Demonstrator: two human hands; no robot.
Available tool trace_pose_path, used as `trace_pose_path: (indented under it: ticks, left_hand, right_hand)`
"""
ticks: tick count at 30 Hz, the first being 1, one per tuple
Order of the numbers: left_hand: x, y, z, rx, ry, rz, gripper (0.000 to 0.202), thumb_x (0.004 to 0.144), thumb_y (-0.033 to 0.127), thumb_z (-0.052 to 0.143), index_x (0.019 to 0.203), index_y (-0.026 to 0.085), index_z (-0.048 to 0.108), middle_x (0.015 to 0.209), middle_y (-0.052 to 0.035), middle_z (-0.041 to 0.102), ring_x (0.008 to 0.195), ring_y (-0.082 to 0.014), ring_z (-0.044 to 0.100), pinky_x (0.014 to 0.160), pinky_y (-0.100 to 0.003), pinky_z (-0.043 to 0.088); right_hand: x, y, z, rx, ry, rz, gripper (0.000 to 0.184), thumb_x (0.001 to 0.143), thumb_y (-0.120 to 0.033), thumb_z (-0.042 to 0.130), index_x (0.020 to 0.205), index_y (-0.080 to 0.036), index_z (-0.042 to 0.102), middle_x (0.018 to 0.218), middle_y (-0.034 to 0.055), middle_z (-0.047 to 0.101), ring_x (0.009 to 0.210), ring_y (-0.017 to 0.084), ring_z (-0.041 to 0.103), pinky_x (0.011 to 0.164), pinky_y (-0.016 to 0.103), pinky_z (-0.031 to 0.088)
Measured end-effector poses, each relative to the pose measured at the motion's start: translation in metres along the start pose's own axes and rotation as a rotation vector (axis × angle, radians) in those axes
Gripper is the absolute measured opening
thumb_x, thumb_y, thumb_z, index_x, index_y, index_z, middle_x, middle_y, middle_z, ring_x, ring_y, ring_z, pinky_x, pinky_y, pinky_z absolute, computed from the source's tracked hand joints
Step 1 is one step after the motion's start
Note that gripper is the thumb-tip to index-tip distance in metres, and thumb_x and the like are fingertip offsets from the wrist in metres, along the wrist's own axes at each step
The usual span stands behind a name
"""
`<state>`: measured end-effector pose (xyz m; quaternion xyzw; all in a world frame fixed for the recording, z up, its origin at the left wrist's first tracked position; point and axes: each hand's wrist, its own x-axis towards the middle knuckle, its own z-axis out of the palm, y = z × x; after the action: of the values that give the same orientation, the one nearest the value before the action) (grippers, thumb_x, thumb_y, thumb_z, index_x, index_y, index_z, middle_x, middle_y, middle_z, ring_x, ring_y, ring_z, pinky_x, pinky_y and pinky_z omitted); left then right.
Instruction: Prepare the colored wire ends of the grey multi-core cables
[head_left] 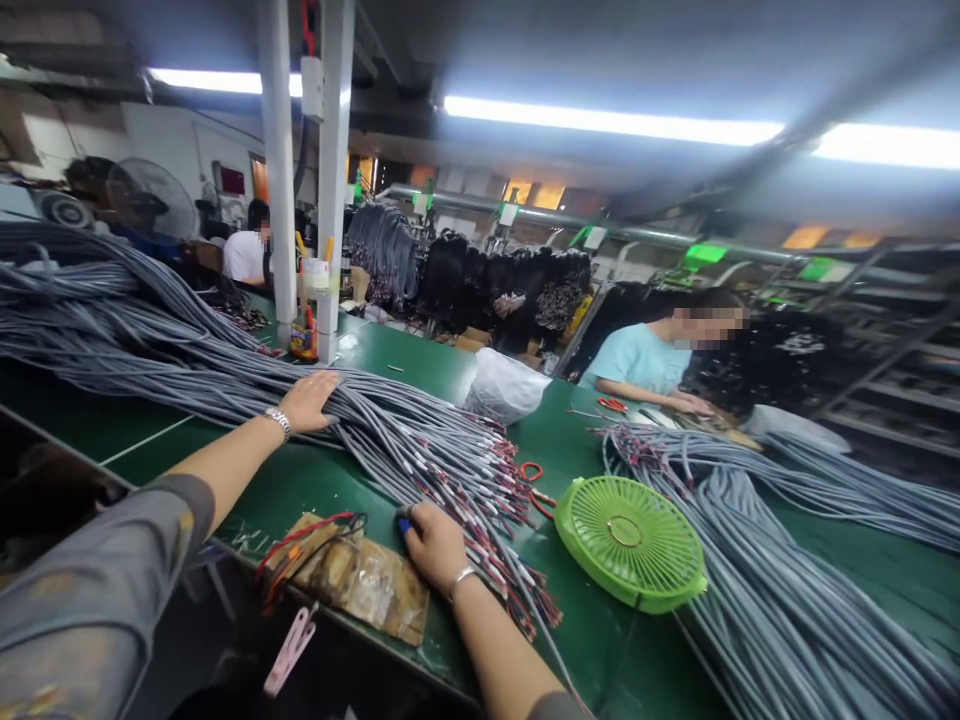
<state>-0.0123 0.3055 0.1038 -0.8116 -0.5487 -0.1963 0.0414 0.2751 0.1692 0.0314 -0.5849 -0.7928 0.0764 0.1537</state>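
Observation:
A thick bundle of grey cables (247, 375) runs across the green table from the left, its stripped red, white and dark wire ends fanned out near the middle. My left hand (309, 400) lies on top of the bundle with fingers stretched over it. Beside the near edge of the fanned ends is my right hand (435, 545), its fingers curled and partly hidden. Something small and blue (405, 523) shows at its fingertips; I cannot tell what it is. A board wrapped in brown tape (367, 580), with red and black leads, lies just left of my right hand.
A green round basket (630, 540) rests right of the wire ends, near red-handled scissors (532, 475). More grey cables (810, 590) cover the right side. A white plastic bag (506, 385) and posts (330, 180) stand behind. A co-worker (645, 355) sits across. A pink clip (291, 650) hangs at the front edge.

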Motion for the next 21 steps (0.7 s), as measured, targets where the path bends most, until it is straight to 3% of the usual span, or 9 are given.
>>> trace_pose_path:
  ticks: [4, 6, 8, 10, 15, 21]
  left_hand:
    - [0.046, 0.012, 0.010, 0.079, -0.191, 0.208, 0.090, 0.059, 0.029, 0.074, 0.144, 0.016, 0.048, 0.155, -0.0144, 0.043, 0.149, -0.0340, 0.028, 0.123, -0.048, 0.019]
    - [0.062, 0.020, 0.015, 0.115, -0.289, 0.259, 0.093, 0.057, 0.030, 0.077, 0.144, 0.017, 0.049, 0.148, -0.0153, 0.052, 0.143, -0.0336, 0.040, 0.118, -0.044, 0.029]
    - [0.072, 0.026, 0.017, 0.139, -0.356, 0.251, 0.091, 0.056, 0.034, 0.079, 0.142, 0.020, 0.053, 0.136, -0.0143, 0.063, 0.127, -0.0323, 0.057, 0.105, -0.038, 0.044]
    - [0.074, 0.030, 0.018, 0.157, -0.390, 0.230, 0.083, 0.056, 0.038, 0.080, 0.135, 0.025, 0.059, 0.124, -0.0104, 0.071, 0.110, -0.0301, 0.066, 0.091, -0.034, 0.050]
    - [0.048, 0.035, 0.013, 0.202, -0.313, 0.193, 0.048, 0.062, 0.031, 0.074, 0.110, 0.022, 0.070, 0.113, -0.0118, 0.072, 0.102, -0.0309, 0.067, 0.083, -0.036, 0.050]
    - [-0.026, 0.035, 0.004, 0.221, -0.134, 0.143, 0.025, 0.066, 0.023, 0.066, 0.091, 0.019, 0.067, 0.094, -0.0105, 0.072, 0.093, -0.0283, 0.067, 0.082, -0.037, 0.048]
  right_hand:
    - [0.000, 0.006, 0.003, 0.066, 0.033, 0.030, 0.022, 0.086, -0.016, 0.056, 0.098, -0.020, 0.074, 0.096, 0.0067, 0.073, 0.094, 0.019, 0.066, 0.085, 0.026, 0.046]
    - [-0.001, 0.009, 0.005, 0.098, 0.057, 0.016, 0.020, 0.086, -0.016, 0.056, 0.095, -0.020, 0.073, 0.093, 0.0063, 0.073, 0.092, 0.019, 0.067, 0.083, 0.026, 0.047]
    - [-0.003, 0.013, 0.007, 0.116, 0.082, -0.001, 0.018, 0.086, -0.016, 0.055, 0.089, -0.019, 0.072, 0.089, 0.0065, 0.072, 0.087, 0.020, 0.067, 0.080, 0.027, 0.048]
    - [-0.004, 0.018, 0.008, 0.140, 0.100, -0.021, 0.018, 0.086, -0.017, 0.053, 0.086, -0.019, 0.071, 0.086, 0.0069, 0.072, 0.084, 0.021, 0.067, 0.077, 0.028, 0.049]
    - [0.000, 0.031, 0.013, 0.208, 0.129, -0.088, 0.019, 0.087, -0.020, 0.051, 0.086, -0.020, 0.071, 0.084, 0.0066, 0.072, 0.082, 0.022, 0.069, 0.075, 0.030, 0.052]
    - [0.006, 0.029, 0.011, 0.188, 0.113, -0.059, 0.024, 0.087, -0.019, 0.052, 0.096, -0.022, 0.074, 0.094, 0.0074, 0.076, 0.088, 0.022, 0.071, 0.079, 0.030, 0.051]
